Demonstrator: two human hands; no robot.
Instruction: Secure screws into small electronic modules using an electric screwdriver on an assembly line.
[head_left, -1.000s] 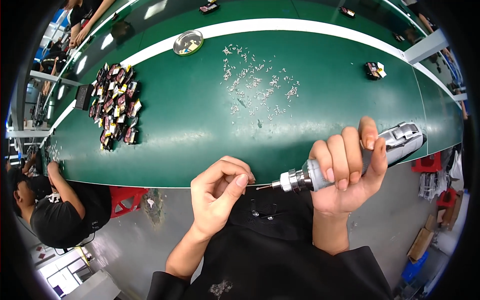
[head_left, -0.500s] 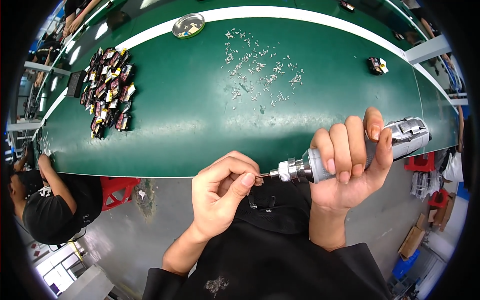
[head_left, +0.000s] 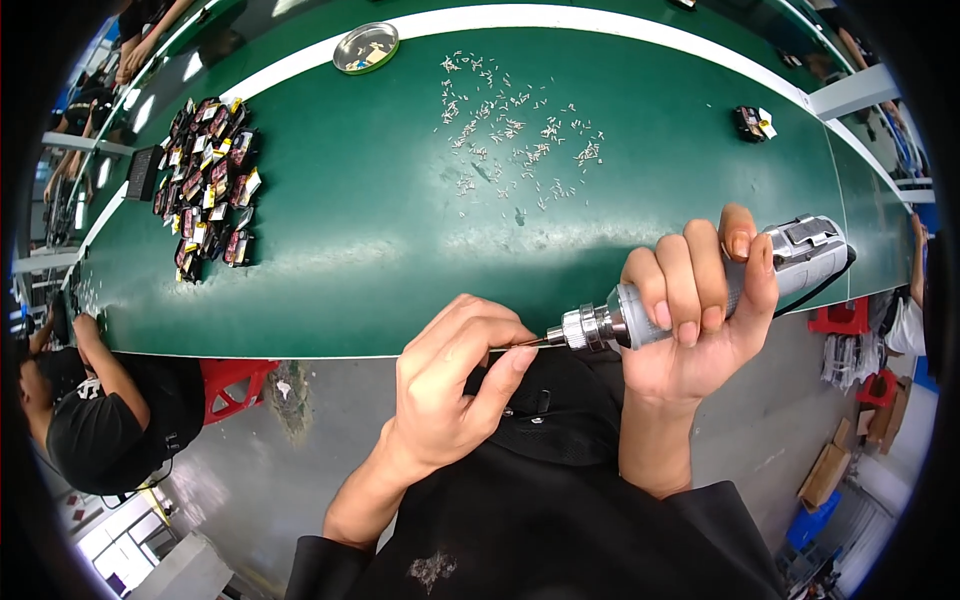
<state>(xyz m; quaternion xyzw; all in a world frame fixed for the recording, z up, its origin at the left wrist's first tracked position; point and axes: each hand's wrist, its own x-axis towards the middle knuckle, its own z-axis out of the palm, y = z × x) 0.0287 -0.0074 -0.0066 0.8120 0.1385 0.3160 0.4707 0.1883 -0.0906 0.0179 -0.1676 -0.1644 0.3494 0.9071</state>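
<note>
My right hand (head_left: 690, 320) is wrapped round a grey electric screwdriver (head_left: 805, 262) with a silver metal collar, held nearly level with its nose to the left. A thin bit (head_left: 541, 341) sticks out of the nose. My left hand (head_left: 445, 390) pinches this bit close to the collar, between thumb and fingertips. Whether a small screw sits at the bit's end is hidden by the fingers. Both hands are over the near edge of the green table (head_left: 360, 200). Beyond them, many tiny whitish pieces (head_left: 510, 130), too small to name, lie scattered on the table.
A heap of small black boxed units with labels (head_left: 210, 185) lies at the left, beside a black box (head_left: 143, 172). A round metal dish (head_left: 366, 48) stands at the far edge. One more unit (head_left: 754, 124) lies far right. A person (head_left: 115, 410) sits at the left.
My left fingertips have slid right along the bit toward the collar, and the fingers have straightened somewhat. The screwdriver has shifted slightly up at its rear, still in my right hand.
</note>
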